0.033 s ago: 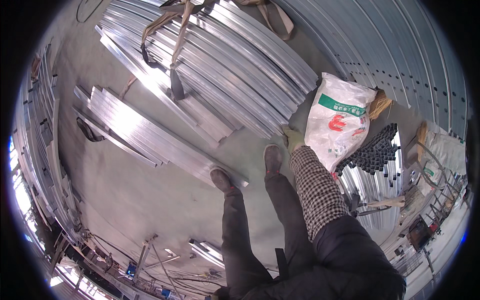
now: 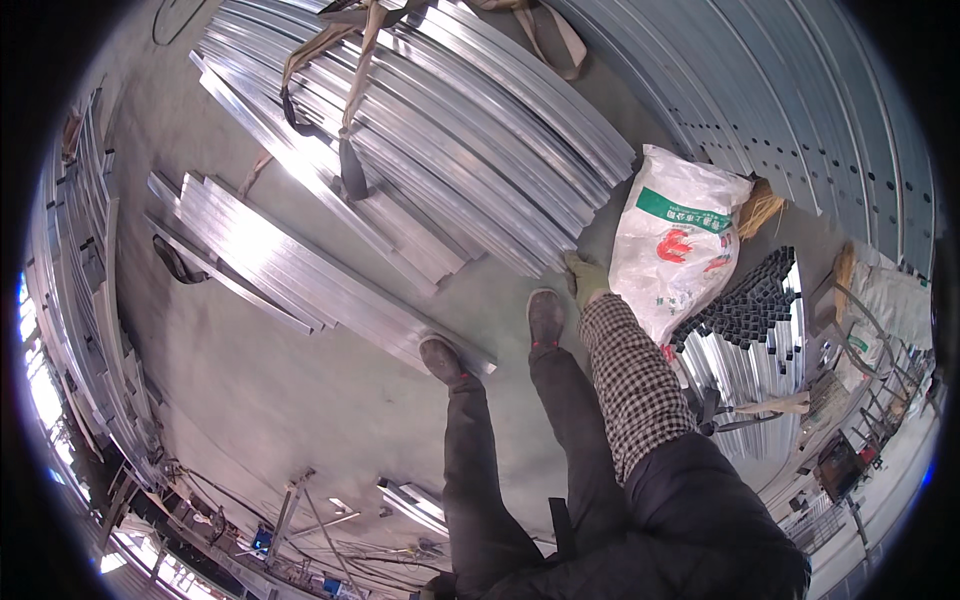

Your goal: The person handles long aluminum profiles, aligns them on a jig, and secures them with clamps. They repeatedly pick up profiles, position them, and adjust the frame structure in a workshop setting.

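My right hand (image 2: pixel 586 277) wears a greenish work glove at the end of a checkered sleeve and hangs down beside my leg. It holds nothing, and its fingers are loosely apart. It sits between the near ends of a big bundle of long silver metal profiles (image 2: pixel 450 130) and a white plastic sack (image 2: pixel 680 250) with green and red print. My left hand is out of view. My two shoes (image 2: pixel 545 315) stand on the grey concrete floor; the left one (image 2: pixel 440 358) touches the end of a smaller stack of profiles (image 2: pixel 290 260).
Brown straps (image 2: pixel 345 60) wrap the big bundle. Dark square tubes (image 2: pixel 745 300) lie stacked right of the sack. Perforated metal sheets (image 2: pixel 800 110) cover the upper right. Racks of metal (image 2: pixel 80 300) line the left side. Cluttered stands and tools (image 2: pixel 850 440) sit at the right.
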The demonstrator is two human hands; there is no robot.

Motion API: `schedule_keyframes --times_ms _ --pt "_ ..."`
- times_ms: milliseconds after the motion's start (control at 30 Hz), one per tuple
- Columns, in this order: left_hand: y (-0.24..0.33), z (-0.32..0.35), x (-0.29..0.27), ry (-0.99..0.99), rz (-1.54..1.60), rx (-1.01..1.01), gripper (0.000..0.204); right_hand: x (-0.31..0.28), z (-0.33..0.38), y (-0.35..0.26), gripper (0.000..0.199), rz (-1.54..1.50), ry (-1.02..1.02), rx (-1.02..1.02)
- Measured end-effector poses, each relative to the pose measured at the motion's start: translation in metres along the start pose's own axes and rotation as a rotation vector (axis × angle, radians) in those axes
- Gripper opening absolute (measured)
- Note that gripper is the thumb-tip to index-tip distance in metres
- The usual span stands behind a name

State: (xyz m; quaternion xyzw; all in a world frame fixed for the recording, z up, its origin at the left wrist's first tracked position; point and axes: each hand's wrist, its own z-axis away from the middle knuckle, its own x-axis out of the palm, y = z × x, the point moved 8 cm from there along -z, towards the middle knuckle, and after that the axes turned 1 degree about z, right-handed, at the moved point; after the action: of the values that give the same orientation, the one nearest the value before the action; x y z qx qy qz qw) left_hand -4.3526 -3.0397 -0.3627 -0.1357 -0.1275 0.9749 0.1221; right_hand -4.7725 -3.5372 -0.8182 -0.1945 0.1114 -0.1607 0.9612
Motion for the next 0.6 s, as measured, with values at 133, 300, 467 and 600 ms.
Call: schedule_keyframes --times_ms 133,300,467,600 --pt "-0.001 -0.009 -0.001 -0.007 -0.018 0.009 0.039 -0.040 0.005 0.044 0.060 0.042 0.003 0.040" --pt "-0.003 -0.019 0.001 -0.013 -0.009 0.024 0.038 -0.128 0.012 0.069 0.060 0.090 0.156 0.099" --pt "-0.006 -0.028 0.005 -0.017 -0.006 0.025 0.037 -0.080 0.040 -0.035 0.108 1.121 0.179 -0.519" --pt "-0.027 -0.036 0.002 -0.010 -0.006 0.040 0.037 -0.005 0.054 -0.067 0.126 1.440 0.039 -0.436"
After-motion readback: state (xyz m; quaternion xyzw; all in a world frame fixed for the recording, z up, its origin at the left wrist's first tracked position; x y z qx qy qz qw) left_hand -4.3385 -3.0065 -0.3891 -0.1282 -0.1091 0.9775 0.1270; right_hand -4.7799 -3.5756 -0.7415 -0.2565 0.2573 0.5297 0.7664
